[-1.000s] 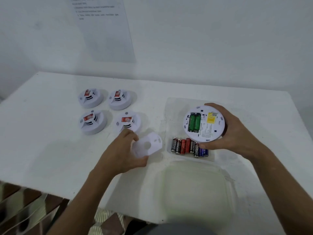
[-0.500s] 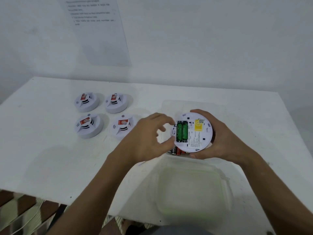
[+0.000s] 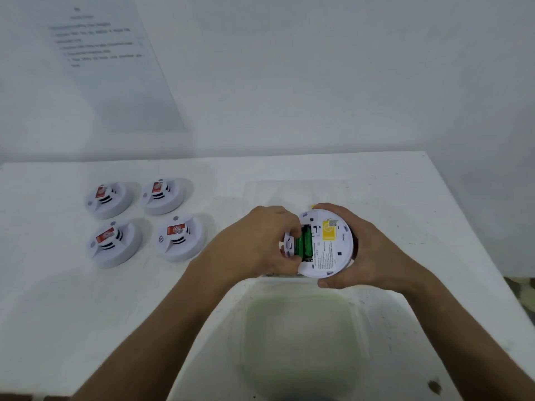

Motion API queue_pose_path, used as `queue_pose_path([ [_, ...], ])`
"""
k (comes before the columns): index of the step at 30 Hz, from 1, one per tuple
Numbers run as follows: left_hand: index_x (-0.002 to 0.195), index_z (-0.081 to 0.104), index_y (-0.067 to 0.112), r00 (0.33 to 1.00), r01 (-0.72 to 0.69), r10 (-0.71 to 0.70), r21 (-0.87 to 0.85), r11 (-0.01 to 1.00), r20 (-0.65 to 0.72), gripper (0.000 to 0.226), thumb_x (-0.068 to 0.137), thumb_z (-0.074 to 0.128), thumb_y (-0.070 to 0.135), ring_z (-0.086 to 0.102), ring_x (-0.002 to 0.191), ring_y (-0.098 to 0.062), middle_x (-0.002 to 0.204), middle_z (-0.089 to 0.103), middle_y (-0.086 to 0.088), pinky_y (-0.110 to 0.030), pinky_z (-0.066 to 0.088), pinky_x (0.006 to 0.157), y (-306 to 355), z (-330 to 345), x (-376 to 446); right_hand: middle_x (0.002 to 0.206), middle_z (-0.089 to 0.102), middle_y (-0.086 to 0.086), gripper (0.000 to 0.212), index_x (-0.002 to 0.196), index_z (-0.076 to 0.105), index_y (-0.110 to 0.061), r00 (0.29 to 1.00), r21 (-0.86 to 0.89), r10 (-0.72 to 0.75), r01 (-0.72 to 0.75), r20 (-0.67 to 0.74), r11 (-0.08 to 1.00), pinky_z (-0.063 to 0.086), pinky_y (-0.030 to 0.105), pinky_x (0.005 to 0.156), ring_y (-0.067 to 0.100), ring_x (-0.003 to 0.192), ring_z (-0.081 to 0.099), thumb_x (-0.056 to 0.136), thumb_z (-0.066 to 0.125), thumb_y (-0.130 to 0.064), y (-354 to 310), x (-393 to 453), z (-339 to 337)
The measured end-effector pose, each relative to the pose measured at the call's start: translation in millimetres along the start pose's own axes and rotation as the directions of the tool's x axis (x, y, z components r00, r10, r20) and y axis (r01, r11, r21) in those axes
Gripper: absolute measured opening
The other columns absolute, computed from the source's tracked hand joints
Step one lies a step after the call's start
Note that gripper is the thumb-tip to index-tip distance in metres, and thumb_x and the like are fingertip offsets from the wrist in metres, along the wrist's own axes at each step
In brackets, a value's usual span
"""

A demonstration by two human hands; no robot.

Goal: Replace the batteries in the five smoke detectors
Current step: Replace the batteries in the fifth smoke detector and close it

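At the upper left of the frame a printed sheet (image 3: 110, 65) hangs on the wall; its text is too blurred to read.

Below it, at the left of the white bench (image 3: 58, 299), four smoke detectors sit face up in a two-by-two block: rear left detector (image 3: 107, 199), rear right detector (image 3: 162, 195), front left detector (image 3: 114, 243), front right detector (image 3: 181, 238). Each carries a red label on its raised centre. The four stand near one another without touching.

At frame centre the left hand (image 3: 260, 244) reaches in from the lower left. Its fingers are curled at the left edge of the held detector (image 3: 324, 244), over the battery compartment. They touch the green batteries (image 3: 304, 244), but whether they pinch one cannot be told. The hand hides the left part of the detector and whatever lies on the bench behind it.

The held detector is the fifth unit. It is raised above the bench with its underside tilted toward the camera. Two green batteries lie side by side in the compartment, long axes running from frame top to frame bottom. A yellow label (image 3: 330, 231) sits right of the compartment.

The right hand (image 3: 367, 250) grips the detector's right rim, fingers wrapped over the top edge and thumb under the lower edge.

At lower centre, a translucent plastic container (image 3: 301, 342) rests on the bench, below both hands.
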State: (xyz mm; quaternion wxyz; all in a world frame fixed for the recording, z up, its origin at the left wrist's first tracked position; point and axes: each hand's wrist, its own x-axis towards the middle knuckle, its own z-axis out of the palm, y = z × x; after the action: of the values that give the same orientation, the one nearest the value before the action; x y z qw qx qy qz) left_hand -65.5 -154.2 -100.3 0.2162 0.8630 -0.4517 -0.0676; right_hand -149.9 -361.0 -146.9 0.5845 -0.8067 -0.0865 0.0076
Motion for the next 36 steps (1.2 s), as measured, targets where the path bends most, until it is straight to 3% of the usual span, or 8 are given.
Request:
queue_pose_path([
  [4, 0.089, 0.062, 0.011, 0.996, -0.089, 0.085, 0.122, 0.989, 0.043, 0.027, 0.07, 0.071, 0.029, 0.046, 0.067, -0.015, 0.076, 0.051, 0.004, -0.033, 0.047, 0.061, 9.9, 16.3, 4.5, 0.13, 0.062, -0.015, 0.097, 0.137, 0.047, -0.033, 1.0, -0.012, 0.019, -0.02, -0.016, 1.0, 0.052, 0.02, 0.093, 0.012, 0.122, 0.06, 0.054, 0.092, -0.008, 7.0, -14.8, -6.9],
  [11, 0.13, 0.051, 0.018, 0.996, -0.09, 0.09, 0.129, 0.988, 0.011, 0.051, 0.081, 0.06, 0.027, 0.058, 0.081, -0.017, 0.109, 0.063, -0.001, -0.028, 0.047, 0.062, 9.5, 23.8, 20.7, 0.129, 0.063, -0.01, 0.096, 0.136, 0.05, -0.027, 0.997, 0.029, 0.036, -0.034, -0.067, 0.999, 0.054, 0.021, 0.089, 0.014, 0.12, 0.061, 0.052, 0.091, -0.003, 9.3, -9.9, -24.9],
  [16, 0.121, 0.061, 0.011, 0.953, -0.252, 0.257, 0.054, 0.966, -0.159, 0.041, 0.083, 0.05, 0.023, 0.053, 0.065, -0.015, 0.104, 0.066, -0.007, -0.032, 0.051, 0.052, -4.0, 27.2, 36.1, 0.125, 0.065, -0.004, 0.097, 0.137, 0.049, -0.022, 0.985, 0.056, 0.035, -0.026, -0.168, 0.998, 0.056, 0.024, 0.087, 0.017, 0.117, 0.062, 0.054, 0.094, 0.001, 14.2, -0.9, -33.2],
  [19, 0.121, 0.065, 0.017, 0.976, -0.165, 0.158, -0.039, 0.985, -0.151, 0.04, 0.087, 0.05, 0.033, 0.058, 0.074, -0.015, 0.106, 0.062, -0.002, -0.03, 0.053, 0.059, -3.4, 27.7, 38.5, 0.127, 0.064, -0.007, 0.098, 0.139, 0.047, -0.021, 0.976, 0.031, 0.036, -0.03, -0.214, 0.999, 0.055, 0.024, 0.09, 0.015, 0.118, 0.061, 0.052, 0.092, -0.009, 16.6, 2.3, -35.8],
  [22, 0.121, 0.065, 0.025, 0.989, -0.041, 0.022, -0.13, 0.991, -0.143, 0.044, 0.083, 0.066, 0.048, 0.054, 0.072, -0.003, 0.096, 0.053, 0.008, -0.011, 0.042, 0.062, -2.6, 27.9, 40.9, 0.126, 0.064, -0.011, 0.099, 0.139, 0.047, -0.023, 0.97, 0.002, 0.039, -0.039, -0.24, 0.999, 0.055, 0.024, 0.09, 0.012, 0.118, 0.06, 0.052, 0.092, -0.014, 16.9, 1.1, -35.5],
  [28, 0.094, 0.075, 0.02, 0.966, 0.057, -0.134, -0.323, 0.945, -0.22, 0.012, 0.085, 0.07, 0.024, 0.062, 0.07, -0.005, 0.074, 0.068, 0.011, -0.019, 0.052, 0.065, 10.0, 25.1, 39.3, 0.124, 0.063, -0.015, 0.098, 0.137, 0.047, -0.023, 0.958, -0.02, 0.046, -0.054, -0.285, 0.998, 0.053, 0.017, 0.089, 0.009, 0.119, 0.059, 0.051, 0.092, -0.014, 17.9, -6.6, -36.0],
  [31, 0.085, 0.071, 0.022, 0.924, 0.141, -0.302, -0.525, 0.839, -0.235, 0.009, 0.08, 0.074, 0.016, 0.062, 0.063, -0.004, 0.071, 0.068, 0.008, -0.018, 0.054, 0.062, 6.6, 23.9, 39.5, 0.122, 0.063, -0.018, 0.097, 0.135, 0.047, -0.027, 0.943, -0.022, 0.06, -0.071, -0.328, 0.997, 0.052, 0.015, 0.088, 0.005, 0.117, 0.059, 0.05, 0.091, -0.015, 17.6, -15.4, -41.0],
  [36, 0.084, 0.072, 0.017, 0.917, 0.325, -0.399, -0.615, 0.718, 0.018, 0.009, 0.076, 0.078, 0.016, 0.068, 0.068, -0.014, 0.076, 0.073, 0.0, -0.022, 0.052, 0.059, -0.7, 33.8, 38.5, 0.121, 0.062, -0.018, 0.094, 0.131, 0.049, -0.033, 0.922, -0.016, 0.088, -0.101, -0.376, 0.995, 0.054, 0.018, 0.088, 0.005, 0.115, 0.059, 0.049, 0.091, -0.016, 19.4, -32.9, -49.5],
])
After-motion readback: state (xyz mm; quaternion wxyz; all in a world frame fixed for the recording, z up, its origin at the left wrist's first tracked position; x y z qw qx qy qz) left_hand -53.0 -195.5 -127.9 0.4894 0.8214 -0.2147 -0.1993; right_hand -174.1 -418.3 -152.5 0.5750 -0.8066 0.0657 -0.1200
